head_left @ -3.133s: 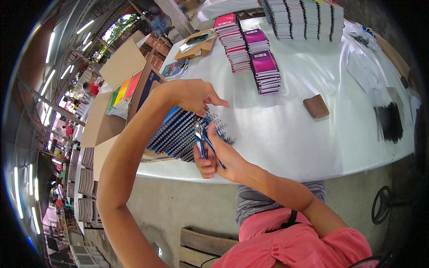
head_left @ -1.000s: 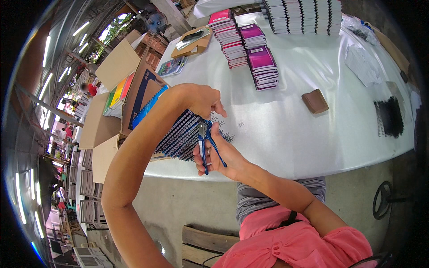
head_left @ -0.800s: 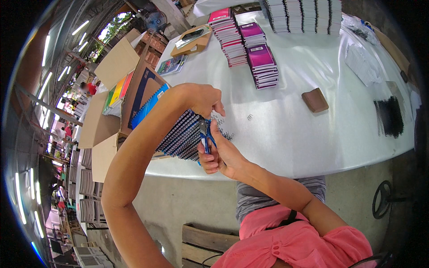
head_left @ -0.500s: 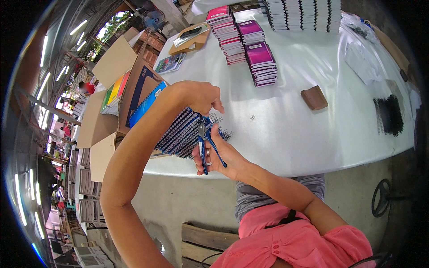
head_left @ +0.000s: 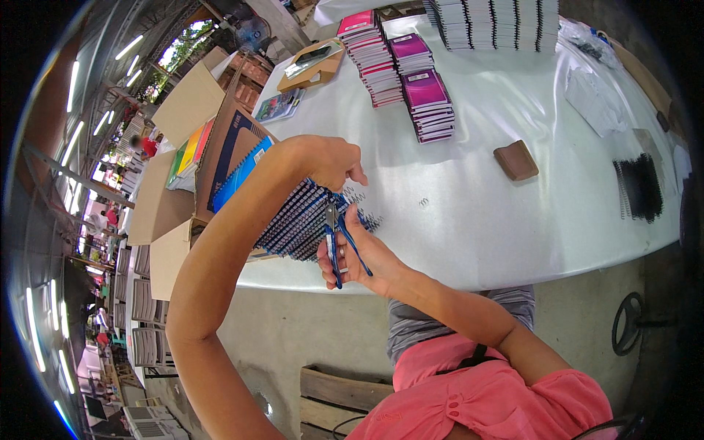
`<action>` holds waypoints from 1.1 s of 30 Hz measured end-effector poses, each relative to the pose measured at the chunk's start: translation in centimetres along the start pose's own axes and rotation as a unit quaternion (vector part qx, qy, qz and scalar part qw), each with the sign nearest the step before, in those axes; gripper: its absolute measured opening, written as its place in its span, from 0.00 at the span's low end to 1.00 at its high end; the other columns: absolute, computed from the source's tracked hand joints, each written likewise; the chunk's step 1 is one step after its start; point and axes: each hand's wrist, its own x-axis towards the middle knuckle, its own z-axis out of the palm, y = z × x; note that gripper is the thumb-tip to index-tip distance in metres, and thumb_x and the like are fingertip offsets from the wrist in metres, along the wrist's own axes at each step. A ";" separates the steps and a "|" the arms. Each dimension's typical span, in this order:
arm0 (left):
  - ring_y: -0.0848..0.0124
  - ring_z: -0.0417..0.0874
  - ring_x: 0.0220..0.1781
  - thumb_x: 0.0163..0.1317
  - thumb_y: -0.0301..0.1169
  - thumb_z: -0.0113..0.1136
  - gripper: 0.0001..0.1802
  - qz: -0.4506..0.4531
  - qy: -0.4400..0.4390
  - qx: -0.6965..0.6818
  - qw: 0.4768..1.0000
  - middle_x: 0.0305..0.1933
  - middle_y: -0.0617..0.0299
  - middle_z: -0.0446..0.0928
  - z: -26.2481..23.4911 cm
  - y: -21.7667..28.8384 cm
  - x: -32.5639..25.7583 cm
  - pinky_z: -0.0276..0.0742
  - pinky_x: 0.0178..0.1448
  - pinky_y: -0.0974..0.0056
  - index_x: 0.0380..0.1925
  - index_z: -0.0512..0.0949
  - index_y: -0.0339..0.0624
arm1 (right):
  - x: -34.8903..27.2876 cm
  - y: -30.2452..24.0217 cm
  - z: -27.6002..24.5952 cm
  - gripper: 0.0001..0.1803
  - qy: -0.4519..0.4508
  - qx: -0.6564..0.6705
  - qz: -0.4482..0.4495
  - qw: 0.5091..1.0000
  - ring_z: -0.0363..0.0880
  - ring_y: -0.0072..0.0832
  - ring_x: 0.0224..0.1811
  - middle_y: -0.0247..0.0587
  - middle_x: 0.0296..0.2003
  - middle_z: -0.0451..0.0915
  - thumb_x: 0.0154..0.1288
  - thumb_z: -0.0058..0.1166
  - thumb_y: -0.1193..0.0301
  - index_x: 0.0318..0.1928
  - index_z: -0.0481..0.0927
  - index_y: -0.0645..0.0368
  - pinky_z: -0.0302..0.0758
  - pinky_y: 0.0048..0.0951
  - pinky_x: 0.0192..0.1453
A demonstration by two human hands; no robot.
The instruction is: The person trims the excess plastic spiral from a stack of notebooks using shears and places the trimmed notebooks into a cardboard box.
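My right hand holds a pair of cutting pliers with blue handles. The handles are spread, and the jaws point away from me at the end of a stack of spiral-bound notebooks. Over the far end of that stack, my left hand is bent down with curled fingers; what they grip is hidden behind the hand. Dark wire coil ends stick out past the stack on the right. A small curled wire scrap lies on the white tabletop.
Left of the stack stands an open cardboard box with colourful notebooks. Pink and purple notebook piles and a row of coil-bound books are at the back. Farther right lie a brown block and a black coil bundle.
The small wire scrap has shifted slightly right and nearer on the table. My hands and the pliers keep almost the same place.
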 end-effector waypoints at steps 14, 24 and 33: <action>0.56 0.74 0.62 0.47 0.24 0.62 0.29 0.016 0.009 -0.002 1.000 0.62 0.52 0.73 0.4 0.2 0.0 0.71 0.63 0.59 0.55 0.77 0.43 | 0.4 -0.2 -0.3 0.45 0.015 0.014 -0.009 1.000 0.68 0.30 0.24 0.38 0.23 0.70 0.59 0.22 0.26 0.32 0.71 0.59 0.70 0.34 0.33; 0.57 0.79 0.58 0.43 0.19 0.61 0.31 0.027 0.007 -0.013 1.000 0.59 0.54 0.76 0.8 -1.1 1.2 0.76 0.59 0.60 0.53 0.78 0.42 | 0.2 0.3 -0.4 0.47 0.031 0.020 0.009 0.999 0.73 0.34 0.30 0.42 0.27 0.73 0.58 0.23 0.26 0.37 0.73 0.61 0.73 0.38 0.40; 0.54 0.79 0.56 0.40 0.17 0.58 0.35 0.018 0.010 -0.035 0.999 0.54 0.45 0.78 0.8 -1.2 1.5 0.75 0.55 0.60 0.55 0.79 0.51 | 0.3 0.2 -0.9 0.47 -0.020 0.022 0.023 0.999 0.75 0.35 0.31 0.42 0.28 0.75 0.58 0.22 0.26 0.37 0.74 0.60 0.73 0.38 0.41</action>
